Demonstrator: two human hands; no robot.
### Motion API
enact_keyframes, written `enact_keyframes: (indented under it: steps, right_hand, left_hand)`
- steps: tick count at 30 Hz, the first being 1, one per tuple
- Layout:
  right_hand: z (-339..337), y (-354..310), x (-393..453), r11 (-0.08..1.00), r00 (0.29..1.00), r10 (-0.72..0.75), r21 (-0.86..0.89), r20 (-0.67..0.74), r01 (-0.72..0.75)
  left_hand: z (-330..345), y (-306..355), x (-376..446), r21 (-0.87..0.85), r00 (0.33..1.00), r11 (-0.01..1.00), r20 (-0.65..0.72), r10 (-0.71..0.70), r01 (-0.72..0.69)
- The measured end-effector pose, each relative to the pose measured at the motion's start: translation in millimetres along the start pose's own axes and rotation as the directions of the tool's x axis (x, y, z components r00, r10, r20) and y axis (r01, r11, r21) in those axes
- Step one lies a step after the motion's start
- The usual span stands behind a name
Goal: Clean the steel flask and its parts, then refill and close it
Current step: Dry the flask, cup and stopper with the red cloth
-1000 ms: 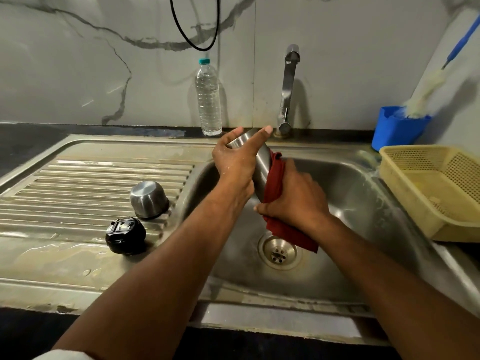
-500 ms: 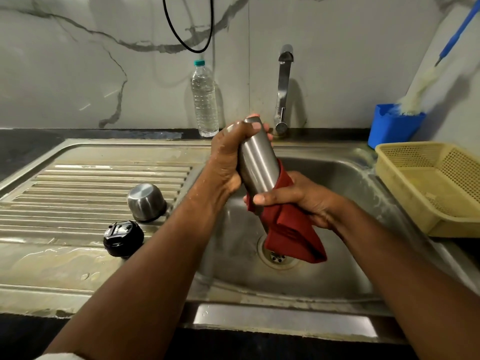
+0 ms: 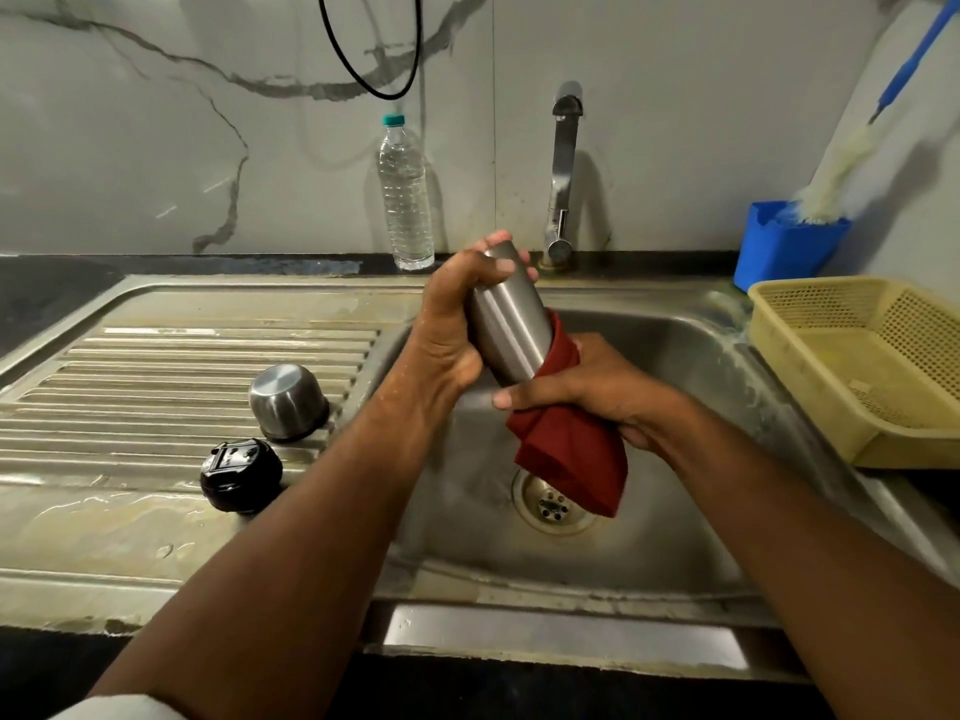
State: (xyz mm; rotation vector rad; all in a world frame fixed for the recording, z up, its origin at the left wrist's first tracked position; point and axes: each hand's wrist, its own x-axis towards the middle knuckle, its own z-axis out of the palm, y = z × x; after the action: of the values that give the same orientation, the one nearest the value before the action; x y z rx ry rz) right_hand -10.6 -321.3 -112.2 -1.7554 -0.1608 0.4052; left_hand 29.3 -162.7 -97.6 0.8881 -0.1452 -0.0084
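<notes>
The steel flask (image 3: 511, 324) is held tilted above the sink basin (image 3: 675, 356), its upper end leaning away from me. My left hand (image 3: 457, 314) grips that upper end. My right hand (image 3: 587, 392) holds a red cloth (image 3: 566, 449) wrapped around the flask's lower end, which the cloth hides. On the drainboard (image 3: 182, 356) to the left stand the steel cup lid (image 3: 287, 402) upside down and the black stopper (image 3: 240, 472).
A tap (image 3: 563, 174) rises behind the basin, with a clear plastic water bottle (image 3: 405, 200) to its left. A yellow basket (image 3: 872, 366) sits at the right; behind it a blue holder (image 3: 784, 246) carries a brush. The drain (image 3: 550, 504) lies below the cloth.
My right hand with the cloth has slid down from the flask's middle to its lower end, baring more steel. The left hand has turned and shifted up over the upper end.
</notes>
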Motion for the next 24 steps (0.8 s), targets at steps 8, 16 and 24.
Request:
enact_keyframes:
  steps: [8, 16, 24]
  right_hand:
    - [-1, -3, -3, 0.993, 0.978, -0.008, 0.117, 0.207, -0.017]
    - [22, 4, 7, 0.625, 0.91, -0.252, -0.773, -0.328, -0.106]
    - [-9, -6, -7, 0.977, 0.958, 0.029, 0.194, 0.285, -0.087]
  left_hand:
    - [4, 7, -1, -0.019, 0.998, 1.0, 0.061, -0.007, 0.008]
    - [13, -13, -2, 0.13, 0.775, 0.981, -0.631, -0.031, 0.145]
    - [-3, 16, -2, 0.082, 0.982, 0.991, 0.146, -0.121, 0.11]
